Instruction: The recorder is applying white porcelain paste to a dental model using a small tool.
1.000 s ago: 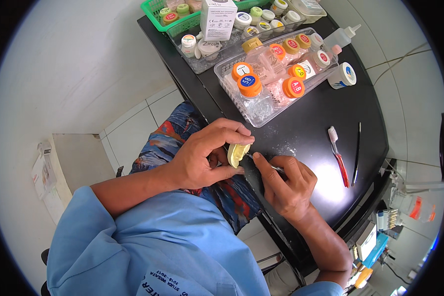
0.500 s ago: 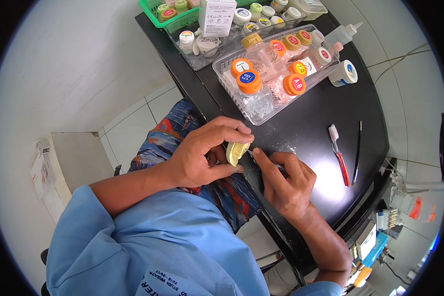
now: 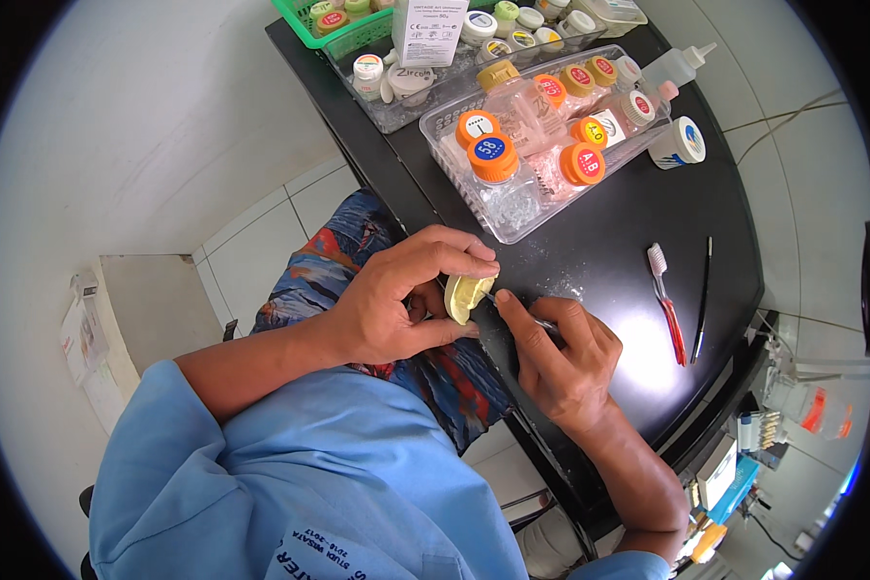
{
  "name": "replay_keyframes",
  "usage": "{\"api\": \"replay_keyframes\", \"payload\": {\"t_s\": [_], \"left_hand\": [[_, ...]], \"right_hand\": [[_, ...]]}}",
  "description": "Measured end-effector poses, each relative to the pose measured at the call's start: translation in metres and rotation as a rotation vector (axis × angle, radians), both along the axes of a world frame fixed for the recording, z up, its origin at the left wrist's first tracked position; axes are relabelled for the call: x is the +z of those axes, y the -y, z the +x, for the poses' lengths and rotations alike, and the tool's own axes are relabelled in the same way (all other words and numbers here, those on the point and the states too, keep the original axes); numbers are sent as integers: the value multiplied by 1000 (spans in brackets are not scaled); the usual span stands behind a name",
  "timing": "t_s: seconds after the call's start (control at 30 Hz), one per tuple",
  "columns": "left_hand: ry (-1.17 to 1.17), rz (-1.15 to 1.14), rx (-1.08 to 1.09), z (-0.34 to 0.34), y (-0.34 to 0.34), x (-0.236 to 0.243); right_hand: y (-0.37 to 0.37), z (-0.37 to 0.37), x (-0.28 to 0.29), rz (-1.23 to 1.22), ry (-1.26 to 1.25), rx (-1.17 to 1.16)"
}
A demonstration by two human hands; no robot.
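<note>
A small curved pale-yellow dental cast (image 3: pixel 466 298) is gripped at its edges by the fingers and thumb of my left hand (image 3: pixel 420 290), above the table's near edge. My right hand (image 3: pixel 565 358) pinches a thin metal carving tool (image 3: pixel 549 327) like a pen. The tool's narrow tip points at the inner side of the cast. Whether the tip touches it I cannot tell. My fingers hide most of the tool's shaft.
White powder (image 3: pixel 563 288) dusts the black table (image 3: pixel 599 256). Beyond it stands a clear plastic tray (image 3: pixel 512 232) of orange-capped jars, with another tray and a green basket (image 3: pixel 304 34) behind. To the right lie a red toothbrush (image 3: pixel 669 314) and a slim black rod (image 3: pixel 703 304).
Both hands keep their hold almost in place. A little more of the tool's tip shows beside the cast. The view has shifted very slightly.
</note>
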State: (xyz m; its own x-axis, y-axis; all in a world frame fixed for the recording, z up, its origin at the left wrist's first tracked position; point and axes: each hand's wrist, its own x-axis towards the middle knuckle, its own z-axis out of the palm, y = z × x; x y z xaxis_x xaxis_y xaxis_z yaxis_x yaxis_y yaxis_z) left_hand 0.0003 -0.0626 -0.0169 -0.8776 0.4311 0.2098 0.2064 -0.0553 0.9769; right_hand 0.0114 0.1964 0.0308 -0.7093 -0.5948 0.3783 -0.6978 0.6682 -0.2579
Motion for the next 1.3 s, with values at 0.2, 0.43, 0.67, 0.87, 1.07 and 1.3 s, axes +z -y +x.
{"api": "replay_keyframes", "payload": {"t_s": [0.2, 0.43, 0.67, 0.87, 1.07, 1.3], "left_hand": [[-1, -4, 5, 0, 0, -2], [-5, 10, 7, 0, 0, -2], [-9, 15, 12, 1, 0, -4], [-3, 10, 2, 0, 0, -2], [-2, 13, -6, -1, 0, -3], [0, 15, -10, -1, 1, -1]], "right_hand": [[-1, 0, 0, 1, -11, 15], [0, 0, 1, 18, -16, 21], [1, -1, 0, 13, -17, 25], [1, -1, -1, 3, -14, 9], [1, -1, -1, -14, 9, 26], [3, -3, 4, -32, 13, 35]]}}
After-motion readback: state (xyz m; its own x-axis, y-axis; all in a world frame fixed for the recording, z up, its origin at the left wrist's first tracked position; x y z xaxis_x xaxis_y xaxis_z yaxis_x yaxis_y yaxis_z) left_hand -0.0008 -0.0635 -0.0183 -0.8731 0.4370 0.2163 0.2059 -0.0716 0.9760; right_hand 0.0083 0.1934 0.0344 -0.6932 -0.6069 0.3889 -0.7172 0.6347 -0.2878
